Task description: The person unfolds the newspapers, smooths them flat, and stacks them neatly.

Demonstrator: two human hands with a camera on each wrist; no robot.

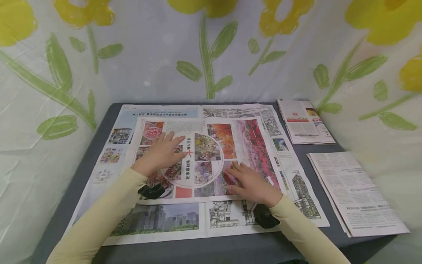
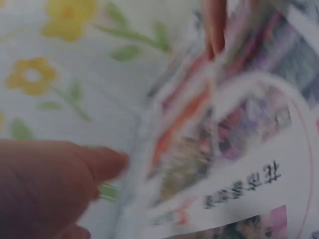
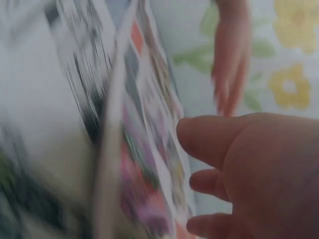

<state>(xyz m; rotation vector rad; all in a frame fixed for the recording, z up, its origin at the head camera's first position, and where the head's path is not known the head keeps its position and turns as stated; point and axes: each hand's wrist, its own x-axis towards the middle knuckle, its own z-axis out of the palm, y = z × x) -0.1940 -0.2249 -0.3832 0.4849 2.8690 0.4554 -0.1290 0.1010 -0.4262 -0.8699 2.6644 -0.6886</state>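
A smaller colour newspaper sheet (image 1: pixel 254 146) with flower photos and a round central design lies over a larger open newspaper spread (image 1: pixel 174 220). My left hand (image 1: pixel 165 152) is over the sheet's left half, its fingers spread and its palm down. Toward the lower right part of the same sheet, my right hand (image 1: pixel 250 183) has loosely extended fingers. Neither hand grips anything. In the left wrist view the sheet (image 2: pixel 244 194) and the left hand (image 2: pixel 45 189) are blurred. The right wrist view shows the right hand (image 3: pixel 269 169) beside the sheet, its fingers apart. Whether the palms touch the paper, I cannot tell.
Two folded newspaper stacks lie on the right: a small one (image 1: pixel 301 124) at the back and a larger one (image 1: pixel 359 194) nearer the front. A dark grey cloth (image 1: pixel 99 150) covers the table. Flower-printed white curtains (image 1: pixel 148 62) stand behind and at both sides.
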